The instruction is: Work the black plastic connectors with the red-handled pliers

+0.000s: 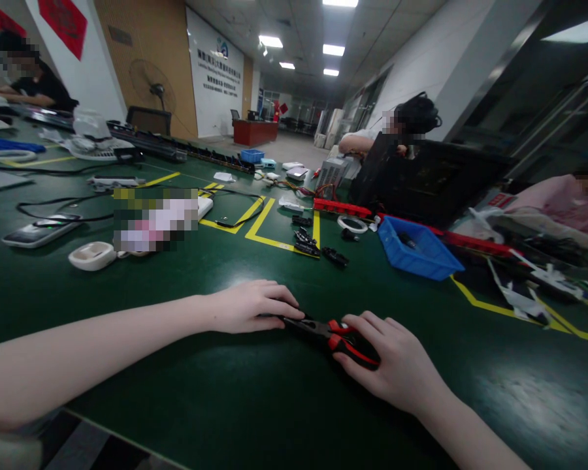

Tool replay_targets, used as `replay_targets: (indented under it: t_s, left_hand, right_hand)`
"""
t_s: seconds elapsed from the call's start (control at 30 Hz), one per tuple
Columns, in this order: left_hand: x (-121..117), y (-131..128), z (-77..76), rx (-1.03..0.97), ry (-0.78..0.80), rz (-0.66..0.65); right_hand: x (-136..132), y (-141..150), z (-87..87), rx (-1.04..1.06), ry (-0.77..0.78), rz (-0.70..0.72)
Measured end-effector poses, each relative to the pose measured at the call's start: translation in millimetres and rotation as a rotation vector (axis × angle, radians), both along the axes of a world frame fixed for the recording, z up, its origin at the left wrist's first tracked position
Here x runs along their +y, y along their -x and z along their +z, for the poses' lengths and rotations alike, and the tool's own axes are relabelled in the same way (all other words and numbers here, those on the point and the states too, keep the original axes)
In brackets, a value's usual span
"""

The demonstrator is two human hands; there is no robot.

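My right hand [392,365] is closed around the red and black handles of a pair of pliers [334,334] that lies low over the green table mat [215,391]. The pliers' dark jaws point left, toward my left hand [249,305]. That hand rests on the mat with its fingers curled together at the jaw tips; anything pinched there is hidden or too small to name.
Small black parts [308,243] lie on the yellow floor-tape lines ahead. A blue bin [417,248] stands to the right, with red strips [343,207] behind it. A white earbud case [92,256] and a phone [38,231] lie at the left. Other people sit around the table.
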State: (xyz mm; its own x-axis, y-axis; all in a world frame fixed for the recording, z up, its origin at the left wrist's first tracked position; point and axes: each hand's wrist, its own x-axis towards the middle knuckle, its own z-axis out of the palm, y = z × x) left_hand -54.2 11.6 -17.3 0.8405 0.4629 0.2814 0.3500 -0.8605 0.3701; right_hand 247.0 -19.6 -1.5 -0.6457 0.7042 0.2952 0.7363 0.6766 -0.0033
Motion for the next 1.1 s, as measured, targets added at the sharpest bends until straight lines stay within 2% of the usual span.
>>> replay_targets:
  t_s: [0.5, 1.1]
  left_hand:
    - [-1.1, -2.7, 2.0, -0.005, -0.019, 0.002]
    - [-1.4, -1.1, 2.2, 0.019, -0.051, -0.001]
  right_hand:
    - [0.0, -11.5, 9.8, 0.014, 0.087, -0.031]
    - [0.5, -9.9, 6.9, 0.023, 0.143, -0.048]
